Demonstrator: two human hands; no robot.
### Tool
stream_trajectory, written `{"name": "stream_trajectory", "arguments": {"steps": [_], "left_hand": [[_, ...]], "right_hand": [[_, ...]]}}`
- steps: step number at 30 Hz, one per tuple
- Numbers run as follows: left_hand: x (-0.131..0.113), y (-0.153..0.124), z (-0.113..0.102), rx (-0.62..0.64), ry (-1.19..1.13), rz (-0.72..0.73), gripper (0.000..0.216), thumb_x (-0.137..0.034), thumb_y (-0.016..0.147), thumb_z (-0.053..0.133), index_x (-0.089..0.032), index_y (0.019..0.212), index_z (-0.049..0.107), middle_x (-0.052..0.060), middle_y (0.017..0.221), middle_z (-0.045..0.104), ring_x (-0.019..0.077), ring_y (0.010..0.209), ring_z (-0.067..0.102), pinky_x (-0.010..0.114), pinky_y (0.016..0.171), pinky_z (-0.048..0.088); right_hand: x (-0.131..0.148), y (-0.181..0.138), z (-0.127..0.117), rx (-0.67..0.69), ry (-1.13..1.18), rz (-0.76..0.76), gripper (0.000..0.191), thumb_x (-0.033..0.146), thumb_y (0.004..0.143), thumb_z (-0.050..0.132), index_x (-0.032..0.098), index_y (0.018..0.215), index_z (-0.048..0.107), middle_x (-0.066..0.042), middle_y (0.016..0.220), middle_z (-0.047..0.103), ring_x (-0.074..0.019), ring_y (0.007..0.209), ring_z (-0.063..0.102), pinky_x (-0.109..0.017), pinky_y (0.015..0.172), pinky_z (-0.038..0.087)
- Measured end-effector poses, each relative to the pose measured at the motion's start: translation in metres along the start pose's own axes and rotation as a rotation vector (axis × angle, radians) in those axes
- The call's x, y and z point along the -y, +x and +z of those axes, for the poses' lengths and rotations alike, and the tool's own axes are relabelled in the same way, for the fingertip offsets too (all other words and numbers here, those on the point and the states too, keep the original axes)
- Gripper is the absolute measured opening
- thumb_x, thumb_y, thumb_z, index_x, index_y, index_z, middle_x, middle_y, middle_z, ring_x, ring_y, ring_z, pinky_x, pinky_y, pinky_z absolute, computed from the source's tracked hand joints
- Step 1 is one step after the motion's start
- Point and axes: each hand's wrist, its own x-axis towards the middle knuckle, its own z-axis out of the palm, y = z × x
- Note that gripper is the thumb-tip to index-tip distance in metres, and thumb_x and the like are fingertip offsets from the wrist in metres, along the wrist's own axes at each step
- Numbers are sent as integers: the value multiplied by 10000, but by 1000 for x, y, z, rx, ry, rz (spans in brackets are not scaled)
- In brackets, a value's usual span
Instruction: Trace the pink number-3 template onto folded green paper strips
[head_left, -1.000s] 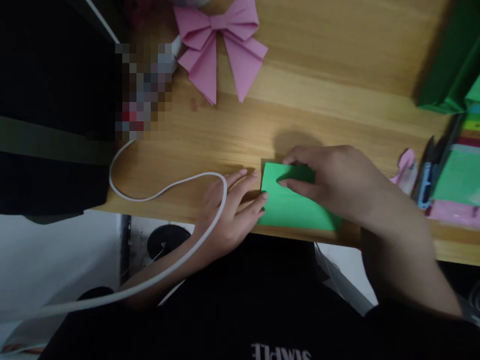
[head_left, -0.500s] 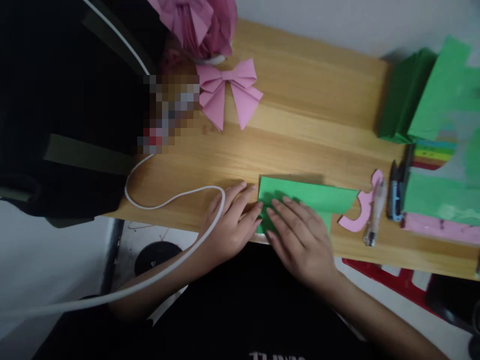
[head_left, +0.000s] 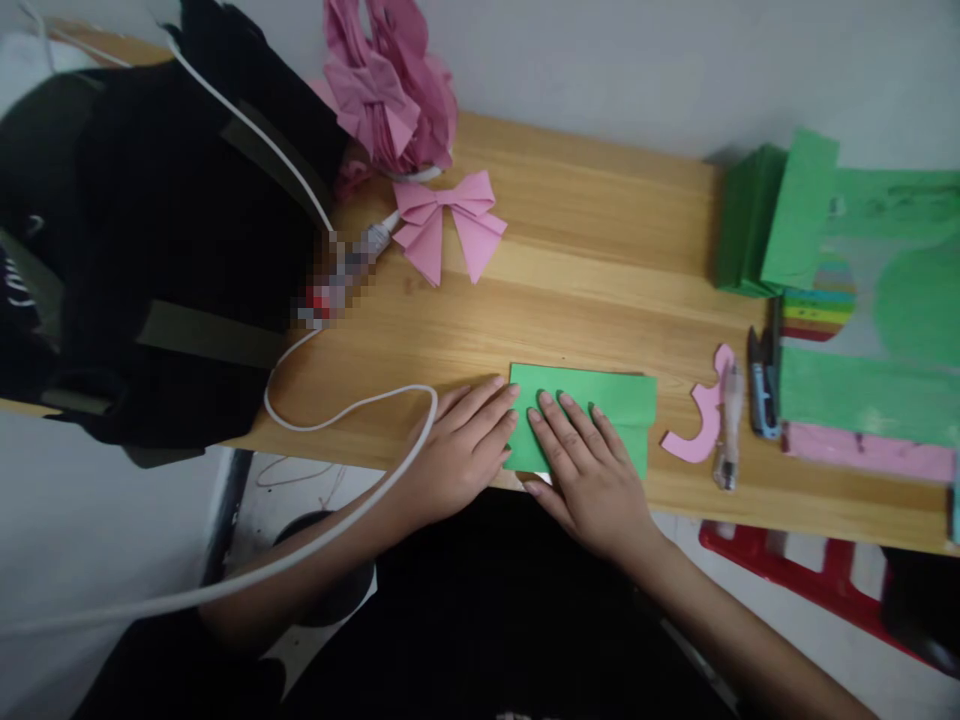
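**While the green paper [head_left: 615,400] lay pressed flat**

As the folded green paper sat at the near edge of the worktop [head_left: 585,260], the right hand [head_left: 592,475] rested open on its left half, palm down, grasping nothing. The left hand [head_left: 457,450] lay equally open and flat, its fingertips touching the paper's left edge. A white cable [head_left: 360,405] looped just beside it. A pink paper scrap [head_left: 701,430] and a pen [head_left: 729,430] lay right of the paper, apart from it.

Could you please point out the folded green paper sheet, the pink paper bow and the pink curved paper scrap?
folded green paper sheet [head_left: 615,395]: head view, bare upper right part.
pink paper bow [head_left: 443,209]: head view, centre knot.
pink curved paper scrap [head_left: 696,445]: head view, lower bend.
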Motion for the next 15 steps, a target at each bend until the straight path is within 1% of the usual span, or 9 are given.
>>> {"name": "stream_trajectory", "arguments": {"steps": [3, 6, 10, 15], "left_hand": [[12, 1, -5, 90, -37, 35, 265, -256, 974, 536, -99, 1143, 667, 158, 1402, 584, 293, 1340, 520, 452, 1059, 477], [28, 3, -10, 155, -95, 100, 302, -292, 957, 579, -147, 1213, 648, 140, 1455, 538, 292, 1389, 464, 470, 1097, 441], [47, 6, -10, 178, -170, 183, 309, -292, 934, 610, -179, 1218, 652, 144, 1476, 513, 291, 1409, 436, 480, 1112, 422], [60, 7, -6, 163, -196, 238, 280, -299, 918, 614, -194, 1173, 665, 145, 1472, 516, 286, 1407, 437, 485, 1111, 415]], "right_hand": [[-1, -1, 0, 11, 22, -7, 608, 454, 979, 463, 109, 1478, 421, -146, 1476, 522, -267, 1397, 464, -474, 1132, 385], [-2, -1, 1, 25, 28, -8, 646, 468, 983, 444, 113, 1516, 360, -155, 1497, 491, -269, 1412, 443, -493, 1134, 387], [-2, -1, 1, 38, 44, 5, 654, 470, 989, 426, 133, 1538, 319, -147, 1516, 466, -261, 1419, 433, -494, 1152, 371], [-2, -1, 1, 23, 44, -1, 627, 468, 982, 452, 118, 1499, 392, -148, 1502, 488, -270, 1398, 460, -485, 1142, 377]]}}
